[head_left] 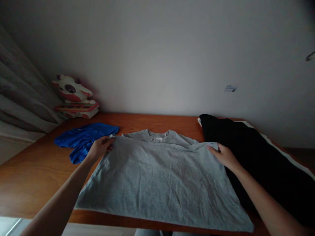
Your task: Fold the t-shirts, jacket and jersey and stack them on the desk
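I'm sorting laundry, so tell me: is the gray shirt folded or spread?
Folded over: the gray shirt has one edge, held by the left hand and right hand, sitting near its collar.

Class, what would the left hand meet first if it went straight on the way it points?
Most likely more of the grey shirt, whose edge the left hand grips. Its height is hard to judge, so it might pass above, toward the wall.

We see a dim scene, the grey wall [157, 65] palest at its middle and darkening toward the corners, with a soft sheen on the left of the wooden table [17, 183]. We make out little detail in the black cloth [258, 164], and softness leaves the wall label [230, 88] unreadable.
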A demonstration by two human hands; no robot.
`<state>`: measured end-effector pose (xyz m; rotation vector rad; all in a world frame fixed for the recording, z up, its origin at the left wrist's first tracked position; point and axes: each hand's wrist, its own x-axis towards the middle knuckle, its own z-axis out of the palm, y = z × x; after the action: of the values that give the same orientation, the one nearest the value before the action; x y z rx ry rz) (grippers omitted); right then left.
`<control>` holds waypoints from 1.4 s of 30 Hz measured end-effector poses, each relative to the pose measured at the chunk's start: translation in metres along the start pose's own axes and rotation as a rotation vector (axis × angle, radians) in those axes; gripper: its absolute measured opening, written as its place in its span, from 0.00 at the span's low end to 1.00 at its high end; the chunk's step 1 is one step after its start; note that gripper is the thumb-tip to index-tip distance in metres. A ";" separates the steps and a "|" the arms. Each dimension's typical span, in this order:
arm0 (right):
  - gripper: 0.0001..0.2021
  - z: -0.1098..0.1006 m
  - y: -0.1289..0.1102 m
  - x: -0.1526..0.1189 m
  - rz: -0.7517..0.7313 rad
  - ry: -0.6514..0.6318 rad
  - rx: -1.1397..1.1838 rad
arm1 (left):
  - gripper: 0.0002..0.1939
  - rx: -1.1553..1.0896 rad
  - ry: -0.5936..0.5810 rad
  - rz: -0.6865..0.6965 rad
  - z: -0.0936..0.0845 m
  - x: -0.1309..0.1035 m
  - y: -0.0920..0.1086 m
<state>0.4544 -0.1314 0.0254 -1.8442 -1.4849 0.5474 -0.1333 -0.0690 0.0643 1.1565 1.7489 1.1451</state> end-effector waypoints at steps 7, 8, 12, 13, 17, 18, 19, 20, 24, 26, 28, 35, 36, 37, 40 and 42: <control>0.20 0.010 -0.003 0.045 0.036 0.114 0.051 | 0.06 -0.182 0.110 -0.085 0.006 0.034 0.008; 0.18 0.015 -0.003 0.051 0.042 0.099 0.010 | 0.05 -0.194 0.118 -0.104 0.013 0.038 0.006; 0.16 0.026 -0.005 0.070 0.031 0.099 -0.071 | 0.04 -0.218 0.147 -0.104 0.033 0.055 0.001; 0.17 0.027 -0.006 0.075 0.032 0.110 -0.078 | 0.04 -0.225 0.157 -0.094 0.035 0.060 0.002; 0.19 0.029 -0.016 0.092 0.068 0.147 -0.147 | 0.05 -0.249 0.209 -0.056 0.037 0.080 0.015; 0.19 0.031 -0.018 0.096 0.083 0.151 -0.170 | 0.05 -0.253 0.225 -0.037 0.038 0.084 0.019; 0.18 0.033 -0.021 0.100 0.098 0.154 -0.194 | 0.05 -0.239 0.241 -0.006 0.040 0.087 0.022; 0.18 0.036 -0.024 0.103 0.113 0.156 -0.219 | 0.06 -0.207 0.253 0.033 0.043 0.089 0.024; 0.22 0.054 -0.039 0.098 0.138 0.179 -0.313 | 0.16 -0.026 0.249 0.141 0.061 0.083 0.022; 0.27 0.064 -0.048 0.083 0.057 0.212 -0.382 | 0.19 0.094 0.165 0.229 0.067 0.069 0.014; 0.27 0.070 -0.056 0.055 -0.145 0.214 -0.464 | 0.17 0.307 0.001 0.460 0.067 0.043 0.004; 0.20 0.045 -0.048 -0.101 -0.590 -0.052 -0.454 | 0.18 0.839 -0.401 1.032 -0.006 -0.083 -0.036; 0.21 0.036 -0.043 -0.119 -0.633 -0.108 -0.463 | 0.17 0.859 -0.432 1.077 -0.021 -0.095 -0.043; 0.22 0.026 -0.038 -0.134 -0.673 -0.157 -0.479 | 0.16 0.867 -0.438 1.121 -0.034 -0.103 -0.049; 0.24 0.000 -0.019 -0.155 -0.789 -0.187 -0.554 | 0.15 0.860 -0.339 1.173 -0.065 -0.112 -0.063; 0.25 -0.013 -0.007 -0.154 -0.848 -0.152 -0.601 | 0.18 0.852 -0.316 1.156 -0.075 -0.107 -0.068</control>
<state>0.4190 -0.2823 0.0239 -1.3517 -2.5104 -0.2044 -0.1855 -0.2039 0.0364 2.9004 1.2509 0.6277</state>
